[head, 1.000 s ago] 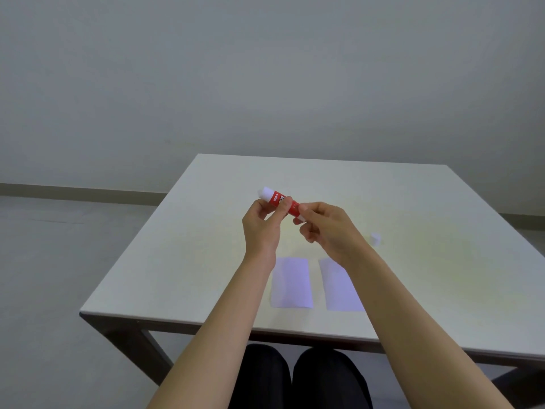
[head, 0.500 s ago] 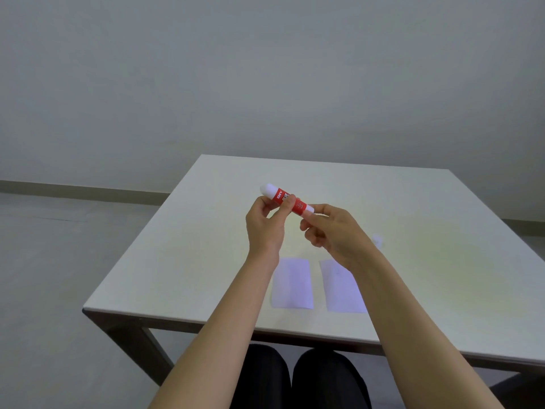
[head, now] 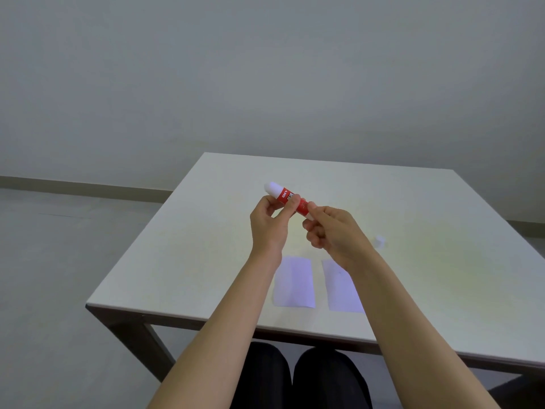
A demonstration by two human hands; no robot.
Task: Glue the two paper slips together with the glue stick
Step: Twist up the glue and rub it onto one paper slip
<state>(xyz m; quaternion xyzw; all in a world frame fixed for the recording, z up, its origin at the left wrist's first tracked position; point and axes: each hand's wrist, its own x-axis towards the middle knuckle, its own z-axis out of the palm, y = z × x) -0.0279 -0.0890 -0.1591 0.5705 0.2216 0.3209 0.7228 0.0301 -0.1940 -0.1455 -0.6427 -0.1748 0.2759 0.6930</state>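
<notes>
A red glue stick (head: 290, 199) with its white glue tip pointing up and to the left is held in the air above the table. My left hand (head: 270, 224) grips its red body between thumb and fingers. My right hand (head: 331, 233) pinches the white base end of the stick. Two pale paper slips lie flat side by side near the table's front edge: the left slip (head: 293, 281) and the right slip (head: 340, 286), the latter partly covered by my right forearm. The glue stick's small white cap (head: 379, 241) stands on the table to the right.
The white square table (head: 442, 290) has dark legs; its front edge runs just above my knees. A grey floor and a plain wall lie to the left and behind.
Both hands have stayed together on the glue stick. The white tip sticks out a little further past my left hand, and my right fingers have shifted at the base.
</notes>
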